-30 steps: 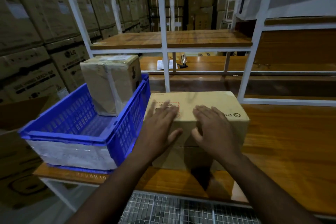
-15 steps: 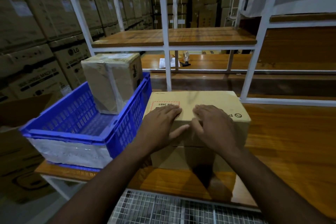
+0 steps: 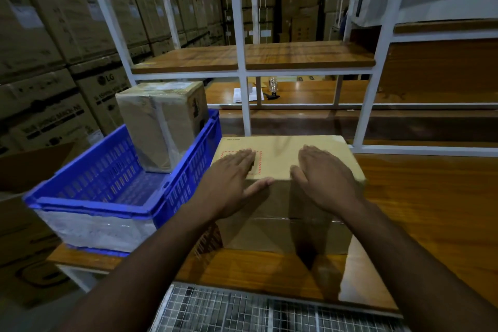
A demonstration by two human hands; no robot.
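A tan cardboard box [image 3: 280, 213] with a red dashed label stands on the wooden table [image 3: 420, 213] right in front of me. My left hand [image 3: 231, 180] lies flat on the left part of its top, fingers straight over the label, thumb along the front edge. My right hand [image 3: 323, 180] lies flat on the right part of the top, fingers straight. A blue plastic crate [image 3: 113, 197] stands touching the box's left side. A taller taped cardboard box [image 3: 164, 124] stands upright in the crate's far corner.
A white metal shelf frame [image 3: 245, 105] with wooden boards rises just behind the box. Papers [image 3: 244, 95] and a small bottle [image 3: 272, 86] lie on a farther table. Stacked cartons [image 3: 48, 43] wall the left side. A wire mesh panel [image 3: 242, 310] runs below the table's near edge.
Both hands stay flat on the box top. They have spread a little apart, the left towards the label, the right towards the right edge. The camera has shifted slightly.
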